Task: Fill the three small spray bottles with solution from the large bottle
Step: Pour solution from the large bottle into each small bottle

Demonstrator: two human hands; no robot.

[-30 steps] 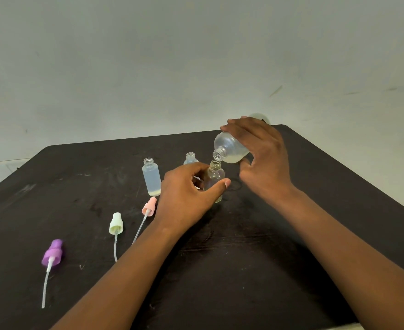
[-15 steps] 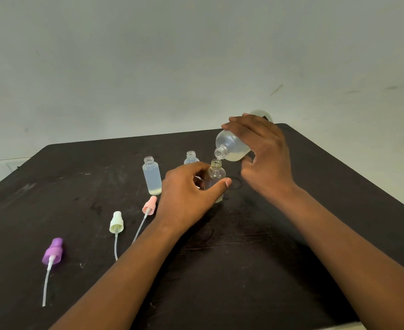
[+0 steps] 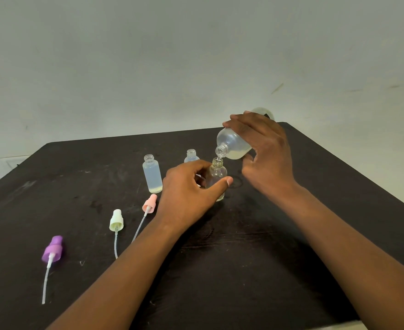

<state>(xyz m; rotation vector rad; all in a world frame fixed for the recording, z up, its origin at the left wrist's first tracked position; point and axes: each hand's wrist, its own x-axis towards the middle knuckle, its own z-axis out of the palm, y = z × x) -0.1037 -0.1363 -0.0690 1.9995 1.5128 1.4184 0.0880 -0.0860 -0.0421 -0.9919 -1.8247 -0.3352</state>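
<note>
One large bottle [image 3: 234, 145] is held tilted in the right hand [image 3: 265, 158], fingers curled over its body, its open neck pointing down and left directly above the mouth of a small clear bottle [image 3: 216, 175]. A thin stream of liquid runs between the two openings. The left hand [image 3: 189, 196] grips this small bottle, thumb across its near side and fingers curled round the far side, and the bottle stands upright on the dark table [image 3: 267, 258].

Three small bottles in all stand uncapped: the one being filled, a taller frosted bottle [image 3: 152, 173] to its left holding cloudy liquid, and a third bottle [image 3: 191, 156] behind the left hand, partly hidden.

Three spray heads with dip tubes lie on the table to the near left: a pink one [image 3: 150, 204] just beside the left wrist, a pale yellow one [image 3: 116, 221] further left, and a purple one [image 3: 52, 249] nearest the left edge, well apart from the others.
</note>
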